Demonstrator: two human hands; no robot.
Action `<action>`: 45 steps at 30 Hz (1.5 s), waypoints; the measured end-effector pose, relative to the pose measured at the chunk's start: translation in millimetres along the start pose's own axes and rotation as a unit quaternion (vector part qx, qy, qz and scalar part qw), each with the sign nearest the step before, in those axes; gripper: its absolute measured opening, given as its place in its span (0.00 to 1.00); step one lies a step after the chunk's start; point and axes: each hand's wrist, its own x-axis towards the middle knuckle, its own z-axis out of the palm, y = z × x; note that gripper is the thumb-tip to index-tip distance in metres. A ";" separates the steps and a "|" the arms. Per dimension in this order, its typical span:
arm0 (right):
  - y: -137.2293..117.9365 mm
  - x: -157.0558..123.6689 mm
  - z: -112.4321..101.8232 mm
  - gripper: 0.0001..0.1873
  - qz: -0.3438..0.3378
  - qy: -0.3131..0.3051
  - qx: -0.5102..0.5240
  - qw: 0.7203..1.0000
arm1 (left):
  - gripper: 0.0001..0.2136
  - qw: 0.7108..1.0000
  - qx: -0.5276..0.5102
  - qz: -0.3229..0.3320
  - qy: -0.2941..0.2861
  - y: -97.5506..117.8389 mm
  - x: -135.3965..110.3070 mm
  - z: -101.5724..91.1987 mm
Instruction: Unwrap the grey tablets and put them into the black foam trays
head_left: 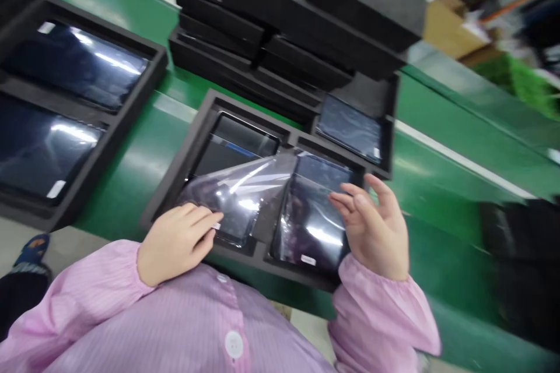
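A dark foam tray (262, 253) in front of me holds two tablet screens side by side. My left hand (179, 242) is closed at the lower left corner of a clear film (245, 183), by a small white label. The film is lifted and slants across the left screen (231, 134) toward the divider. Over the right edge of the right screen (312, 218) hovers my right hand (378, 230), fingers bent and apart with nothing visible in them. That screen has a wrinkled clear film and a white label near its bottom.
Stacked black foam trays (280, 17) stand behind, with another screen (350, 128) in the lower one. At left, a second foam tray (131, 111) carries two screens. All rest on a green table (441, 180). A cardboard box (450, 29) is at the back right.
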 end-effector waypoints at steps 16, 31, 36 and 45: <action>72.6 -50.2 -79.6 0.27 -0.046 0.199 -0.198 0.959 | 0.18 0.969 0.035 0.208 -0.132 87.0 74.9 58.5; 48.2 11.8 -85.9 0.21 -0.132 0.031 -0.376 0.917 | 0.09 0.960 -0.040 0.249 -0.120 81.6 74.8 78.6; 33.8 91.2 -67.1 0.17 -0.153 -0.035 -0.505 0.849 | 0.13 0.965 -0.059 0.226 -0.123 81.5 73.9 79.1; 3.2 37.0 -37.7 0.07 -0.170 -0.121 -0.550 0.809 | 0.13 0.954 -0.037 0.298 -0.026 80.7 67.0 76.1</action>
